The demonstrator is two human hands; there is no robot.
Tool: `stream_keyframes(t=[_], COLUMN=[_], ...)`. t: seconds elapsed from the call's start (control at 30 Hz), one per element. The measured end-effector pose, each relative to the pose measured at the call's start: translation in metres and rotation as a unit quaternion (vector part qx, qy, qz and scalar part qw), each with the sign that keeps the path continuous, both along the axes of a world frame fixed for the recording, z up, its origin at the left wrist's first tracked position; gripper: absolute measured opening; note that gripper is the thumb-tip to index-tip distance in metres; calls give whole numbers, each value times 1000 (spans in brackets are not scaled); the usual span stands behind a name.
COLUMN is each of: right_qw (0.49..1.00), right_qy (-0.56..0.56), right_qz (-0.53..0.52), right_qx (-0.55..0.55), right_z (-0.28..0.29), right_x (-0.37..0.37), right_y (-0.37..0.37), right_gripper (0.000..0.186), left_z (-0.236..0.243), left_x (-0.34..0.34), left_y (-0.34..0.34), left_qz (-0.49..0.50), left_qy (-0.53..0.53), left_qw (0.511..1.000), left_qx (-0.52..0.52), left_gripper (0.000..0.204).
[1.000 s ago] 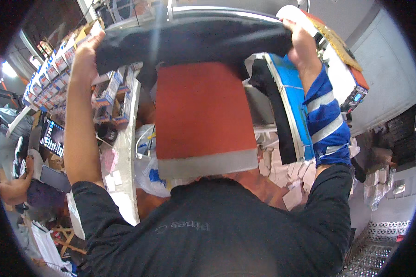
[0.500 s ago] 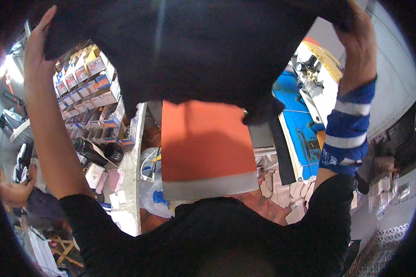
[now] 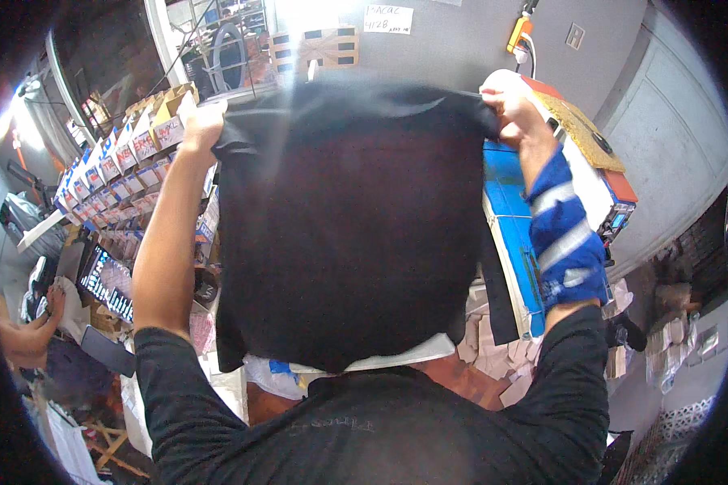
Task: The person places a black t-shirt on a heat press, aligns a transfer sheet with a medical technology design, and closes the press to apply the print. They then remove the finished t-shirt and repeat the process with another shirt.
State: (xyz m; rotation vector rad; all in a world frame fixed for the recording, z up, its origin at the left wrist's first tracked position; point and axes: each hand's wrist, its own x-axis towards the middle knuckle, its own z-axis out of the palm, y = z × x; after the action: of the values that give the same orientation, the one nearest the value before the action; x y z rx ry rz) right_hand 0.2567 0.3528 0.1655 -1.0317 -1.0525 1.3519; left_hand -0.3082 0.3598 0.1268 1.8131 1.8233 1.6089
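Observation:
A wide black cloth, apparently a T-shirt (image 3: 352, 234), is spread between my two hands and hangs down in front of me. My left hand (image 3: 205, 123) is closed on its upper left corner. At the upper right corner, my right hand (image 3: 511, 113) grips the fabric in its fingers; a blue and white striped band (image 3: 570, 226) is on that forearm. Beneath the cloth's lower edge shows the pale grey near edge of a board (image 3: 419, 352). The rest of the board is hidden behind the shirt.
Labelled boxes (image 3: 129, 153) stand in rows at the left. A blue-topped table (image 3: 510, 190) with a white machine (image 3: 584, 182) is at the right. Another person's hand (image 3: 44, 319) rests at the far left. Paper pieces (image 3: 497, 352) lie low at the right. A grey wall (image 3: 461, 44) rises behind.
Both hands have come down and inward from the upper edge, and their fingers now show closed on the shirt. The shirt has dropped over the orange-red board, hiding nearly all of it.

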Motion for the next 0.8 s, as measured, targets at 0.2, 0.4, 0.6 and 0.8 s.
stream_keyframes(t=[0.2,0.4,0.6,0.8], right_qw=[979,972,893,911], right_qy=[97,-13,-296,-347], right_qz=[-87,-151,-302,-207], right_qx=[159,178,151,-86], right_z=[53,44,-154,-339], right_x=[-10,9,-4,-21], right_y=[25,-42,-170,-251], right_gripper=[20,27,17,30], left_z=[34,38,-116,-313], left_x=[-49,-3,42,52], left_y=[46,-56,-181,-283], left_qz=[-104,-69,25,59], left_qy=[-206,-192,-84,-228], left_qw=[973,978,996,934], left_qx=[-2,37,-18,-268], left_gripper=[21,36,27,28])
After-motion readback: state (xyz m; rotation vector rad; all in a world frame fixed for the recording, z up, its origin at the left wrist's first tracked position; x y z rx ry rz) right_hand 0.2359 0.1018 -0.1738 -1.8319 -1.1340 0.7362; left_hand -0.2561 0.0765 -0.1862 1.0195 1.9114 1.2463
